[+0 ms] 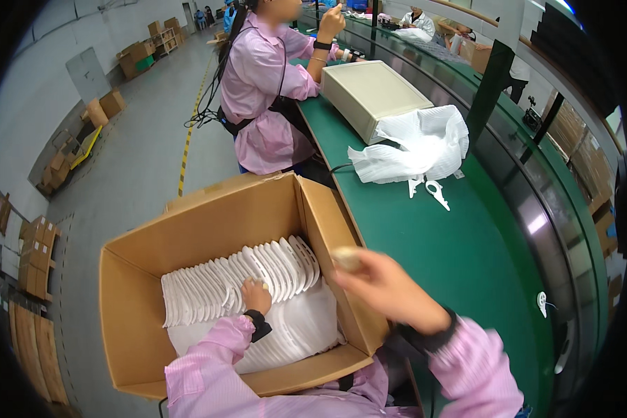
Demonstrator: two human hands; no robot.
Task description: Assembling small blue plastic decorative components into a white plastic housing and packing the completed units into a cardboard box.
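Green bench (439, 244) with beige case (369, 94), white bags (418, 150), white plastic pieces (435, 191).

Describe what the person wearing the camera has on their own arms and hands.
Both arms wear loose pink sleeves of a thin, slightly creased fabric. A black band circles each wrist, on the left and the right. The left hand and right hand are bare, with no gloves.

L hand (256, 295) reaches down, fingers curled; R hand (383, 282) raised w/ fingers loosely closed, blurred.
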